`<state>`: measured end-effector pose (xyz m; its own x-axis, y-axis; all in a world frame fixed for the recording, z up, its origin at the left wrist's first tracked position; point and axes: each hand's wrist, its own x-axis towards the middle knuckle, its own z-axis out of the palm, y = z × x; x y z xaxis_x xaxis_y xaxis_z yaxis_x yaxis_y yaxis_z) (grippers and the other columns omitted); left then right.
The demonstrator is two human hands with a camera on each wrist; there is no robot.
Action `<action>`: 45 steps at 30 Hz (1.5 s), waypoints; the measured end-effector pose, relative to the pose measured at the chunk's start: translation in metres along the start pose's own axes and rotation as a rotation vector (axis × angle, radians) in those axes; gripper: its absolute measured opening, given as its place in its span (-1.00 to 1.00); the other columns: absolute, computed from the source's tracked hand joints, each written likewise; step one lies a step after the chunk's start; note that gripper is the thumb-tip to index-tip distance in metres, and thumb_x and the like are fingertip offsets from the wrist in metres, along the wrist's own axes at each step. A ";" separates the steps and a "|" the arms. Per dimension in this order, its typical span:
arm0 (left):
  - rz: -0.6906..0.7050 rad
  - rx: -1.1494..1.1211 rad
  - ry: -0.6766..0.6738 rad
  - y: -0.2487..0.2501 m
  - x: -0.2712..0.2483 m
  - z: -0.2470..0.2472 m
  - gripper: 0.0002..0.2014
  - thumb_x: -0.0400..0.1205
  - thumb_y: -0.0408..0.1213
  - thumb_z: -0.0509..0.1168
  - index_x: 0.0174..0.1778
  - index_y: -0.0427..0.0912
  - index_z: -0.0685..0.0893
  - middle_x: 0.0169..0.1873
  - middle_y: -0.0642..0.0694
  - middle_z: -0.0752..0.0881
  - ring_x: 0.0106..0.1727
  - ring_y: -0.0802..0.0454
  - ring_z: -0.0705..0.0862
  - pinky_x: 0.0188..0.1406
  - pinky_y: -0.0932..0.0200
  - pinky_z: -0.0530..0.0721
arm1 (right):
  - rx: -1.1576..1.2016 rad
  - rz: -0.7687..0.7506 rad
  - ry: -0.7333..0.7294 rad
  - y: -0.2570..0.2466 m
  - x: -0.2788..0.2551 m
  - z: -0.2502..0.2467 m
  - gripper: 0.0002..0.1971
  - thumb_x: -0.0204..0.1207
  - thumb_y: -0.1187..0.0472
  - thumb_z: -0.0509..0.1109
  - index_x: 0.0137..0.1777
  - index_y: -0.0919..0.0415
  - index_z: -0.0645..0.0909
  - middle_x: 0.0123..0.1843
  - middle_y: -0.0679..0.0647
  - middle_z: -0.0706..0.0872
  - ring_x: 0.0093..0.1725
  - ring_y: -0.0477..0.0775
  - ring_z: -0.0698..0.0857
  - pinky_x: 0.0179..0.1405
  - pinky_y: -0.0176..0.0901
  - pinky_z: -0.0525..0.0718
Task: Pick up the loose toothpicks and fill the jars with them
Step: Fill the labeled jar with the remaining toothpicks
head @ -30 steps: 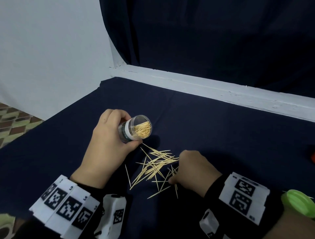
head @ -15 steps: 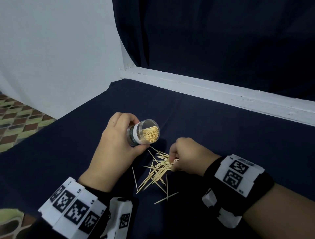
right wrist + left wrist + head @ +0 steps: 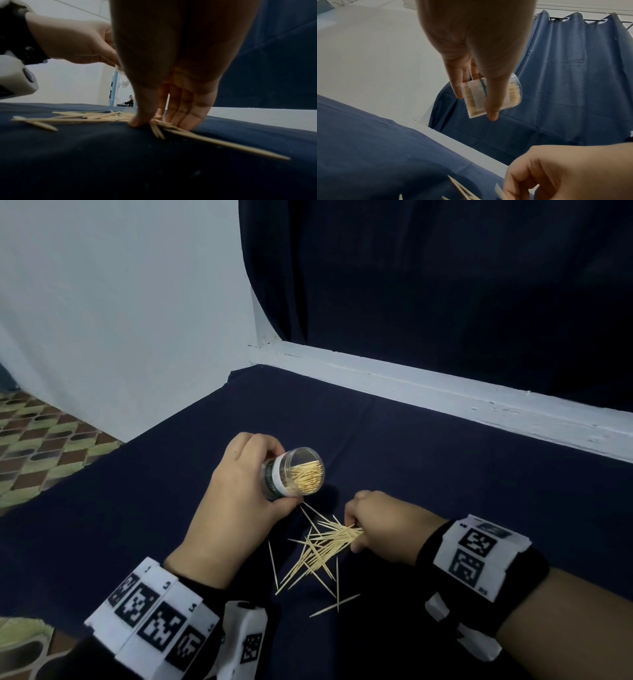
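Note:
A clear plastic jar (image 3: 297, 471) partly filled with toothpicks is tilted with its open mouth toward the right. My left hand (image 3: 236, 494) grips it above the dark cloth; the left wrist view shows the jar (image 3: 494, 94) between fingers and thumb. Loose toothpicks (image 3: 318, 553) lie in a scattered pile just below the jar. My right hand (image 3: 380, 520) is down on the cloth at the pile's right end, thumb and fingers pinching a bunch of toothpicks (image 3: 159, 127).
The dark blue cloth (image 3: 428, 491) covers the work surface. A white ledge (image 3: 445, 392) runs along its far side under a dark curtain. The cloth's left edge drops to a patterned floor (image 3: 41, 446).
My right hand has moved from the pile's lower right up to its right end and closed on a bunch of toothpicks. The jar stays held in my left hand.

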<state>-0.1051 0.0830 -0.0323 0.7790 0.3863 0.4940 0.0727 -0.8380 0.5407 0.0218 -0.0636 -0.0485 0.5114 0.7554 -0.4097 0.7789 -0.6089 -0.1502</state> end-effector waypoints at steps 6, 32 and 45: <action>-0.030 0.027 -0.042 -0.003 0.000 0.000 -0.51 0.25 -0.23 0.64 -0.04 0.05 0.50 -0.06 0.19 0.48 0.04 0.36 0.48 -0.16 0.61 0.42 | -0.100 0.009 -0.009 -0.002 -0.001 0.008 -0.76 0.64 0.24 0.28 0.27 0.26 0.55 0.26 0.18 0.56 0.17 0.18 0.63 0.01 -0.11 0.56; -0.071 0.168 -0.345 0.019 0.009 0.020 -0.55 0.34 -0.15 0.58 -0.03 0.07 0.45 -0.07 0.16 0.42 -0.14 0.23 0.53 -0.26 0.30 0.61 | -0.063 -0.102 0.232 0.011 -0.047 -0.055 -0.82 0.57 0.17 0.31 -0.20 0.22 0.64 -0.40 0.05 0.53 -0.42 0.10 0.53 -0.47 -0.13 0.44; -0.032 0.086 -0.336 0.028 0.004 0.024 -0.53 0.31 -0.13 0.58 0.01 0.05 0.47 -0.04 0.16 0.43 -0.10 0.23 0.55 -0.13 0.25 0.63 | 0.002 -0.059 0.376 -0.022 -0.045 -0.055 -0.88 0.50 0.29 0.41 0.02 0.15 0.68 -0.06 0.05 0.63 -0.16 0.08 0.65 -0.29 -0.10 0.62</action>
<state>-0.0855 0.0518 -0.0316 0.9360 0.2762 0.2182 0.1414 -0.8628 0.4855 0.0010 -0.0711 0.0228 0.5637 0.8249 -0.0419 0.8103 -0.5621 -0.1659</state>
